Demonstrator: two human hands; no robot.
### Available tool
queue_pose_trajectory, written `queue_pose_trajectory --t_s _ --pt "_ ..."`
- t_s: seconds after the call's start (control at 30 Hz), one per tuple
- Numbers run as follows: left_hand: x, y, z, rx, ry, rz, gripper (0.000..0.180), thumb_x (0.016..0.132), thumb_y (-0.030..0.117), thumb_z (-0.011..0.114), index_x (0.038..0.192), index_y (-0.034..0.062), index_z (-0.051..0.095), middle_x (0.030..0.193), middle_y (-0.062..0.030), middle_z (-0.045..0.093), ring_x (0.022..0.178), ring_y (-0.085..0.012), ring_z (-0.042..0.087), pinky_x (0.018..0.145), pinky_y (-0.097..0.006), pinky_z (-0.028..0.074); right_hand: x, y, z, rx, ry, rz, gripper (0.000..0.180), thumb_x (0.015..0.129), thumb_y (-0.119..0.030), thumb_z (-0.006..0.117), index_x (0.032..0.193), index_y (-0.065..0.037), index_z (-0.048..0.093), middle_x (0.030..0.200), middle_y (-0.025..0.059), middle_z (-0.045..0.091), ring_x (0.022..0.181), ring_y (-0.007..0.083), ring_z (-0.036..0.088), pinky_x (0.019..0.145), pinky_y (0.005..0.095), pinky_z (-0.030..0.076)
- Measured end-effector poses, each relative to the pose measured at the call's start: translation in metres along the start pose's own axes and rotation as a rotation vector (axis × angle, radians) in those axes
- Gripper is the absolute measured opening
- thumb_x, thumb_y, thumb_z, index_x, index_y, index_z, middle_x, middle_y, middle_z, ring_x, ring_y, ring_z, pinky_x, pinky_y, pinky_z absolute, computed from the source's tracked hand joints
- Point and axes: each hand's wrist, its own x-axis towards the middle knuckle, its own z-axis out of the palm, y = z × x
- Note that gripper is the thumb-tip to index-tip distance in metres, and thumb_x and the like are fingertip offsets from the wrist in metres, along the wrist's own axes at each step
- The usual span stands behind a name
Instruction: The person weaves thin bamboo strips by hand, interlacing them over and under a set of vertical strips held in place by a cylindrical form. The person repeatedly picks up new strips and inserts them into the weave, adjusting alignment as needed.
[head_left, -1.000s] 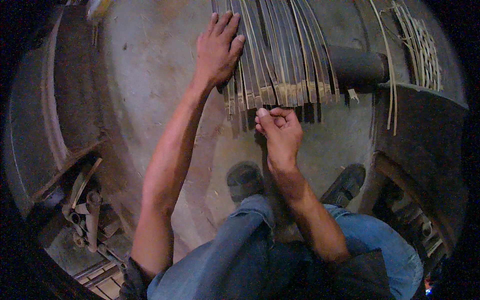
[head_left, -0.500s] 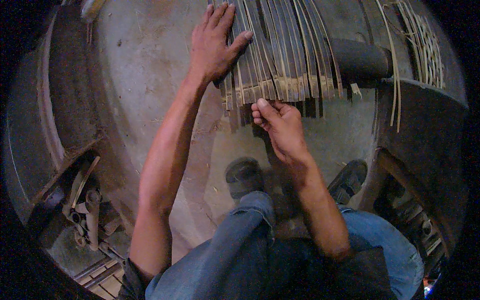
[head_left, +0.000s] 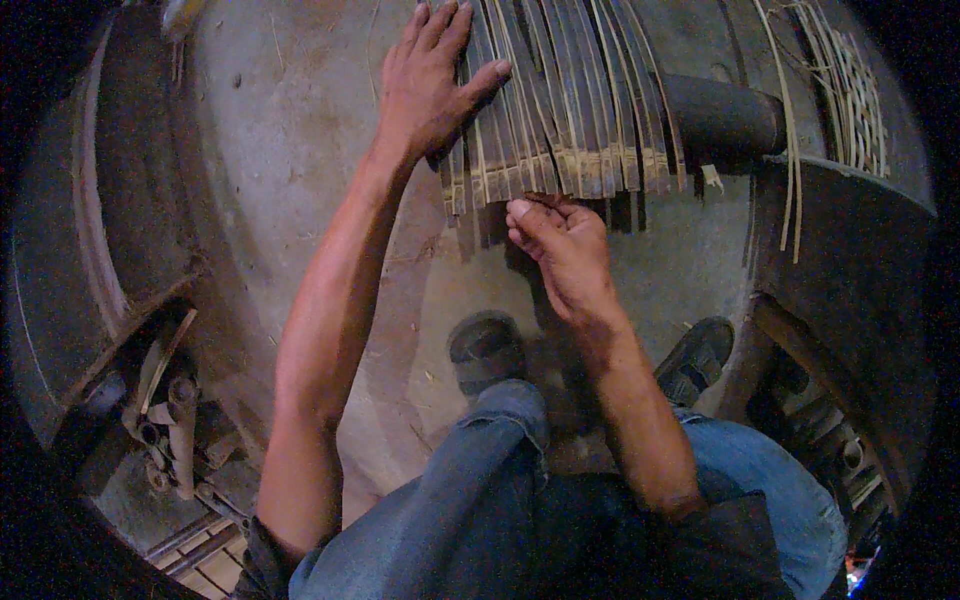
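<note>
The left hand (head_left: pixel 425 90) lies flat, fingers spread, pressing down on a row of bamboo strips (head_left: pixel 570 110) laid on the concrete floor (head_left: pixel 290 130). Just below it, the right hand (head_left: pixel 560 255) pinches the near end of one strip between thumb and fingertips.

head cam | looks steeply down | close over concrete floor (head_left: pixel 300 150)

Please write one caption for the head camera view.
Left hand flat on thin brown bamboo strips; right hand pinching their near ends.
</note>
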Motion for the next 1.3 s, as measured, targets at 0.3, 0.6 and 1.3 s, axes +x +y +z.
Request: queue_pose_trajectory --t_s 0.3,0.6,1.3 --pt "0.0 0.004 -0.001 -0.004 -0.014 -0.03 0.077 0.089 0.051 0.057 0.147 0.0058 0.032 0.154 -0.0158 0.027 0.144 -0.0334 0.018 0.116 -0.046 0.019 0.001 0.004 0.001 -0.059 0.037 0.024 0.023 0.086 -0.012 0.07 0.103 0.0 0.06 0.089 0.004 0.066 0.08 0.0105 0.063 0.075 0.024 0.053" --pt "0.001 0.004 -0.001 -0.007 0.006 -0.007 0.08 0.088 0.054 0.057 0.146 0.0041 0.035 0.153 -0.0162 0.028 0.144 -0.0334 0.019 0.115 -0.046 0.019 0.0 0.006 0.006 -0.048 0.11 0.0 0.023 0.086 -0.011 0.071 0.102 0.001 0.06 0.085 0.0048 0.066 0.077 0.0109 0.063 0.072 0.0232 0.053" --pt "0.0 -0.008 0.009 -0.024 0.047 0.065 0.053 0.1 0.031 0.042 0.145 0.0052 0.036 0.152 -0.0152 0.031 0.144 -0.0329 0.019 0.116 -0.044 0.018 -0.006 0.002 0.012 0.135 0.158 0.036 0.019 0.086 -0.013 0.07 0.097 -0.004 0.057 0.087 0.0042 0.063 0.077 0.0124 0.061 0.07 0.0251 0.049"
